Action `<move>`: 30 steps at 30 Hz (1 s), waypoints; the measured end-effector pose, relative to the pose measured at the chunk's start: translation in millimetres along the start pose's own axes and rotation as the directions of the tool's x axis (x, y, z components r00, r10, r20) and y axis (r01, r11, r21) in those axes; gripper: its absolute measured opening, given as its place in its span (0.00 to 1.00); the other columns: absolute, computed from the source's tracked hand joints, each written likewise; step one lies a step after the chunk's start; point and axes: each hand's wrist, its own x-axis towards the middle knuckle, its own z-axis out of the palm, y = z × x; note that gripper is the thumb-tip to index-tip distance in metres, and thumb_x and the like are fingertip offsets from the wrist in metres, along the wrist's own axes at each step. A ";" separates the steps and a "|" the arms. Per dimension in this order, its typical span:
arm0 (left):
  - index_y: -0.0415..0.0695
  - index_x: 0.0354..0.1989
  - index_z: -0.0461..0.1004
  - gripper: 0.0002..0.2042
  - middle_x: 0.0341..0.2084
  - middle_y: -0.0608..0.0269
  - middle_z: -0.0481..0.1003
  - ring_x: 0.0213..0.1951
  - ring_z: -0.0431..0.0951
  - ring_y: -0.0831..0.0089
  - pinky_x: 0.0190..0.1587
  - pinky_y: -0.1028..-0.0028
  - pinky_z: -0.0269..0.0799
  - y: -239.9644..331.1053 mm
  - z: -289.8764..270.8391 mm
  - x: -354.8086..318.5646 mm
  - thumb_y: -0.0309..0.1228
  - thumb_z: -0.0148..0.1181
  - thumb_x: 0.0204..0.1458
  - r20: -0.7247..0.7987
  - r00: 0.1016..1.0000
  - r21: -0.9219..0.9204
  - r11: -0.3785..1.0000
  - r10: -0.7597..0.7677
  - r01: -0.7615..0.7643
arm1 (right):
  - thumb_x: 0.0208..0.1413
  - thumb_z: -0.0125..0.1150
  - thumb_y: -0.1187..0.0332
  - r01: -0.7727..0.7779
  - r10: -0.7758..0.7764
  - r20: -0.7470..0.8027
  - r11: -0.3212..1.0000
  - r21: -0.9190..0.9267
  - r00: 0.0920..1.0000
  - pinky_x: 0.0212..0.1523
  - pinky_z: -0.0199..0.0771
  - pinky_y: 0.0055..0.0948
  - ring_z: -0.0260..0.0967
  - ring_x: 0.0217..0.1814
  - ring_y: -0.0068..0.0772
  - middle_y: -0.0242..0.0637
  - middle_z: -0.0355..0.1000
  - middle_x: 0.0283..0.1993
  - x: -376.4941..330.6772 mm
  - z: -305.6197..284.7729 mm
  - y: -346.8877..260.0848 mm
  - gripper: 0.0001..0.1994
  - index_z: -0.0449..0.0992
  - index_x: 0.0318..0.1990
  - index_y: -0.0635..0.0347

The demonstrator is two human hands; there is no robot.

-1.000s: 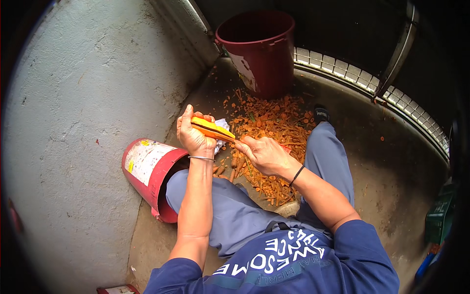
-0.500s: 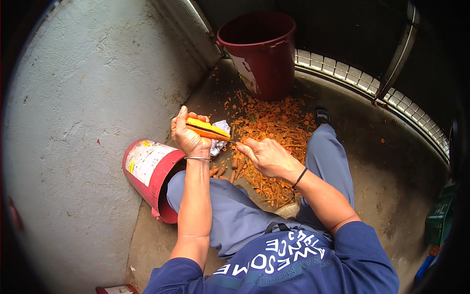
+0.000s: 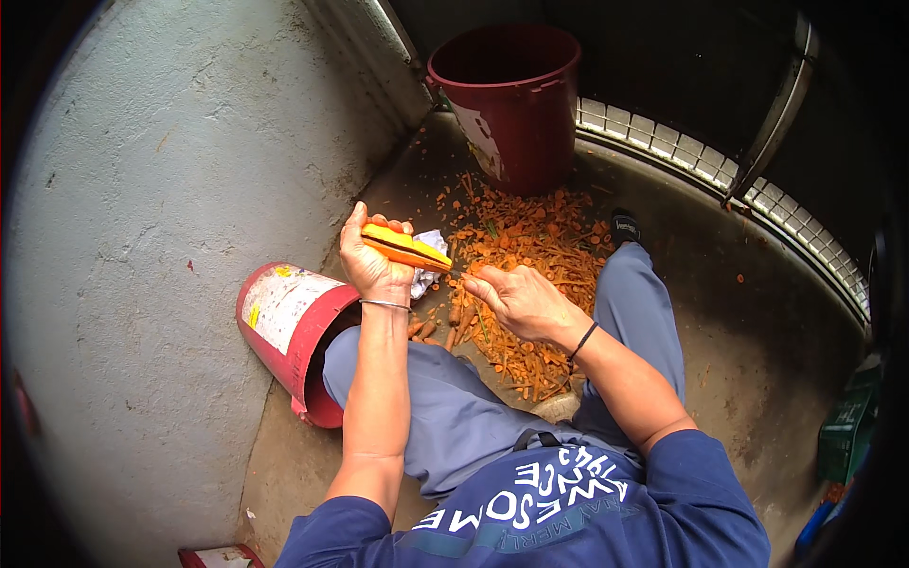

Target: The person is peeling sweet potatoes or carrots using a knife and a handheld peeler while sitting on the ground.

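A dark red bucket (image 3: 511,99) stands at the far edge of the concrete floor (image 3: 720,312), a second red bucket (image 3: 295,333) lies tipped beside the person's left knee, and orange peelings (image 3: 540,275) are heaped between them. Above the heap the left hand (image 3: 371,260) is closed around an orange peeler (image 3: 405,248), light, stiff and likely slick with juice, so best gripped along its handle. The right hand (image 3: 523,301) curls just beside its tip; I cannot tell what it pinches
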 end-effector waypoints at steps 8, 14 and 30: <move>0.48 0.28 0.73 0.10 0.21 0.65 0.75 0.23 0.76 0.69 0.33 0.59 0.72 3.9 -3.0 0.7 0.35 0.69 0.56 -0.017 0.996 -0.046 0.996 -0.082 0.081 | 0.75 0.43 0.49 0.040 -0.040 -0.011 0.999 -0.019 0.999 0.37 0.74 0.56 0.75 0.33 0.61 0.52 0.76 0.31 0.5 0.3 -0.6 0.23 0.79 0.52 0.56; 0.49 0.25 0.74 0.11 0.20 0.65 0.75 0.23 0.76 0.69 0.33 0.59 0.72 2.9 -3.3 1.5 0.35 0.69 0.56 -0.032 0.992 -0.050 0.991 -0.124 0.122 | 0.75 0.43 0.48 0.022 -0.022 -0.023 1.000 -0.001 0.999 0.38 0.73 0.57 0.74 0.33 0.62 0.53 0.76 0.31 -1.0 -0.3 -3.2 0.23 0.79 0.51 0.56; 0.49 0.24 0.74 0.12 0.20 0.66 0.75 0.23 0.76 0.69 0.31 0.60 0.72 -0.5 -0.4 -0.1 0.36 0.70 0.55 -0.058 0.990 -0.024 0.992 -0.129 0.128 | 0.75 0.46 0.49 -0.021 0.020 -0.034 1.000 -0.019 0.999 0.35 0.70 0.57 0.72 0.31 0.64 0.54 0.72 0.25 -1.2 -1.5 -5.0 0.22 0.76 0.41 0.59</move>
